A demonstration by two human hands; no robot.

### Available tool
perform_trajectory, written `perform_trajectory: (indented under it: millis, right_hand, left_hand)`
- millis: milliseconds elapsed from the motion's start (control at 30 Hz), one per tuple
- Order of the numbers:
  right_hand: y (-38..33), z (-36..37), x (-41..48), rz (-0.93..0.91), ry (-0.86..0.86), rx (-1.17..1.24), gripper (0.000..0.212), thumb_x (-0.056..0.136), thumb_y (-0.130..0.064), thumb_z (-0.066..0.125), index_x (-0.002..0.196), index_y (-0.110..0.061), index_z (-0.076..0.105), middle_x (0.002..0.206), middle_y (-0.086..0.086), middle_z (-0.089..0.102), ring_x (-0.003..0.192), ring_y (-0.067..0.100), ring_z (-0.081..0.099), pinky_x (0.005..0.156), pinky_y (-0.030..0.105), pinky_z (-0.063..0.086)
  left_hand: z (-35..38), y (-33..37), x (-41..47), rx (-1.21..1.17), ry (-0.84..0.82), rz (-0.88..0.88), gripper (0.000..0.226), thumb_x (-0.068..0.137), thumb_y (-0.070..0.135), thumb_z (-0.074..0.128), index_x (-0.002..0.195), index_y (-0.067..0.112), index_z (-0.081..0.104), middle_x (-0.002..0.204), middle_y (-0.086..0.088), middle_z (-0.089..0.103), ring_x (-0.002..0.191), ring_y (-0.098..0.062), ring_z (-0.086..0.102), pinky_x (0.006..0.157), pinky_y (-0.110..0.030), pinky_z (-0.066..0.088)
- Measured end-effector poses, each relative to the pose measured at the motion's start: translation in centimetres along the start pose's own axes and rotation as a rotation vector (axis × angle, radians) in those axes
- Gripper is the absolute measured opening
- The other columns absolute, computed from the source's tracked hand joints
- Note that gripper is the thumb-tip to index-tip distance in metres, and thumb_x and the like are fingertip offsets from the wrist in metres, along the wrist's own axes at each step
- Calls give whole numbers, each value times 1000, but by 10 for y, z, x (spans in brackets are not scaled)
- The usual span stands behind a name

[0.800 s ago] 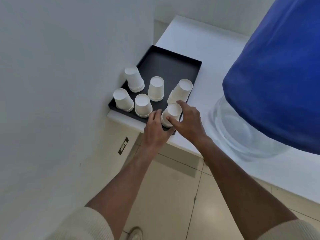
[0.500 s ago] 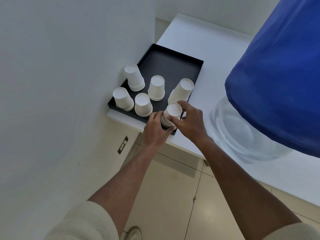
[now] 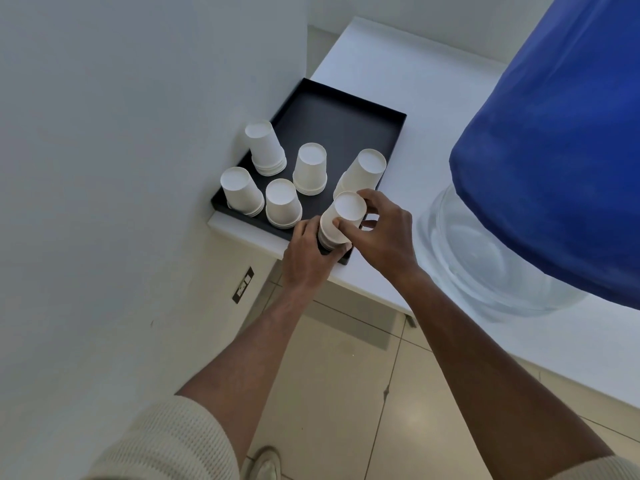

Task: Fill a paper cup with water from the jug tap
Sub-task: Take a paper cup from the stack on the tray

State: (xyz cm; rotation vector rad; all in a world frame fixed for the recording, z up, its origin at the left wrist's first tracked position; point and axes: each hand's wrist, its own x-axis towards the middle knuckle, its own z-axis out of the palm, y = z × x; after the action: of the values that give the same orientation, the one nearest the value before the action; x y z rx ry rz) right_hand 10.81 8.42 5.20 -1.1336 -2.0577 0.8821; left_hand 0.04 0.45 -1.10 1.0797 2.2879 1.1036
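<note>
A black tray (image 3: 346, 123) on the white counter holds several stacks of upside-down white paper cups. At its near right corner stands one cup stack (image 3: 343, 216). My right hand (image 3: 381, 237) grips the top cup of that stack with thumb and fingers. My left hand (image 3: 308, 258) wraps the bottom of the same stack, holding it down. The clear water jug (image 3: 485, 258) with a blue cover (image 3: 554, 150) stands to the right. Its tap is not visible.
Other cup stacks (image 3: 282, 202) fill the tray's near half. A white wall (image 3: 121, 168) rises close on the left. The counter edge (image 3: 363, 282) runs under my hands, with tiled floor (image 3: 346, 393) below.
My right hand has lifted the top cup slightly up the stack while the left hand keeps its hold at the base. The view shifted a little.
</note>
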Motion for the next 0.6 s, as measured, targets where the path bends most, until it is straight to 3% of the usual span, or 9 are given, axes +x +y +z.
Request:
perform_trajectory:
  millis: [167,300,433,500,600]
  right_hand:
    - [-6,-9,-5,-56,58,25,51,79,-26,90,123,-11,68,109,-9,72,92,12,70,80,29,64]
    - [-15,-19,-13,-96,128,72,51,80,-28,89,123,-10,68,109,-12,69,95,12,70,81,18,61]
    - [-24,-36,-29,-111,174,132,54,81,-28,89,126,-7,65,117,-2,73,106,10,70,88,20,61]
    - [-26,-44,-42,-104,161,148,56,81,-24,89,128,-7,63,120,-5,70,112,3,67,91,17,58]
    - [-20,-52,-69,-86,144,184,61,81,-16,88,134,-8,59,128,-10,64,122,2,63,96,17,57]
  left_hand:
    - [2,-1,0,6,0,-9,72,77,43,86,137,15,60,131,-4,62,110,-31,66,85,-44,55]
    - [4,-4,0,21,6,11,71,77,44,85,137,15,60,131,-4,62,111,-31,66,85,-44,56]
    - [1,-5,-8,9,51,19,87,75,53,85,146,14,53,142,-5,60,120,-30,64,93,-47,58]
    - [-4,-5,-22,-69,128,27,81,79,48,85,146,14,55,139,-4,63,102,-31,71,88,-39,60]
    - [-21,12,-53,-344,174,-46,36,91,36,79,122,18,73,104,5,76,62,-16,66,61,-26,52]
